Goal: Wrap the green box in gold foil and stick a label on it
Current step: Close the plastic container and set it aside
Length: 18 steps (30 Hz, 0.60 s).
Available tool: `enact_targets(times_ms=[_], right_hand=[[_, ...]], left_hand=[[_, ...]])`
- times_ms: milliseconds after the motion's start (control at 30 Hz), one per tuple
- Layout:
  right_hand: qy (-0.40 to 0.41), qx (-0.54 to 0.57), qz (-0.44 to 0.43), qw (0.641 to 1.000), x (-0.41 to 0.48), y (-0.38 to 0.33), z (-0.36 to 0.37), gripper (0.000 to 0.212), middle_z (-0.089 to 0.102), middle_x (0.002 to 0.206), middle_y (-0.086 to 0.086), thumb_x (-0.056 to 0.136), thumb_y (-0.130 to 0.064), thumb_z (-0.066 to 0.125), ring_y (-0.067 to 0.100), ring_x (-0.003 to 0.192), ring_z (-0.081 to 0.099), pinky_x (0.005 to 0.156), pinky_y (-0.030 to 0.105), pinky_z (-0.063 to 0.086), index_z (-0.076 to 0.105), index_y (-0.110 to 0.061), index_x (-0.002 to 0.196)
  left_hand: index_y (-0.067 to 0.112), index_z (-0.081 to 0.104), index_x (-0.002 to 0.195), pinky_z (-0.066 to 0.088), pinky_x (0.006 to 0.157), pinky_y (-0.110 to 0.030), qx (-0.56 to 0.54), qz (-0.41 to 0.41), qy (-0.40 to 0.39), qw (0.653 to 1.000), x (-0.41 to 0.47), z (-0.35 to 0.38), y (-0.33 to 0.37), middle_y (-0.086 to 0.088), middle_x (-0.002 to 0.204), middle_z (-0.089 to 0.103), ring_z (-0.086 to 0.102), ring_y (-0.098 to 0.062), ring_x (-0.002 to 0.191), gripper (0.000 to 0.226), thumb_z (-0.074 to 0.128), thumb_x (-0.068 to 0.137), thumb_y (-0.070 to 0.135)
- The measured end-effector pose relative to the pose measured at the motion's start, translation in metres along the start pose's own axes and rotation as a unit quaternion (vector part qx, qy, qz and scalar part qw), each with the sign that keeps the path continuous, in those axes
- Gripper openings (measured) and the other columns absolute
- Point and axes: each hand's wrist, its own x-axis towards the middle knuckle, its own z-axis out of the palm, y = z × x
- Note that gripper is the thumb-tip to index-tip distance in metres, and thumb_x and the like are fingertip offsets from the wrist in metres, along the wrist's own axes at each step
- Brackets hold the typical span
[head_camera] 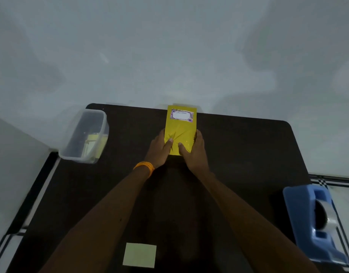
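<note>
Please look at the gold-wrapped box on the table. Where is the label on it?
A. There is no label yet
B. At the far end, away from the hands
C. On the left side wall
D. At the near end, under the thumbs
B: the label lies on the top face at the far end of the gold-wrapped box, while the left hand and the right hand grip its near end.
</note>
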Motion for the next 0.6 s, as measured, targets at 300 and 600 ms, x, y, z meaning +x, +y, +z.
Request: enact_targets(times_ms=[300, 600], right_hand=[[-0.018, 0.009, 0.020, 1.000, 0.003, 0.000, -0.001, 0.091, 0.025, 0.160, 0.002, 0.091, -0.050, 0.064, 0.017, 0.141, 0.033, 0.109, 0.036, 0.037, 0.008, -0.023, 0.158], [-0.064, 0.064, 0.077, 0.993, -0.001, -0.002, -0.012, 0.099, 0.018, 0.165, 0.003, 0.091, -0.062, 0.057, 0.024, 0.148, 0.028, 0.118, 0.046, 0.031, -0.009, -0.030, 0.158]], left_hand=[[0.019, 0.036, 0.147, 0.046, 0.100, -0.039, 0.006, -0.025, -0.020, 0.999, 0.004, -0.002, -0.001, -0.003, 0.139, 0.053, 0.054, -0.019, 0.122, 0.047, 0.039, 0.105, 0.040], [0.017, 0.026, 0.149, 0.042, 0.104, -0.042, -0.028, -0.129, -0.016, 0.991, -0.009, 0.002, 0.016, -0.005, 0.147, 0.046, 0.050, -0.027, 0.130, 0.060, 0.036, 0.102, 0.053]])
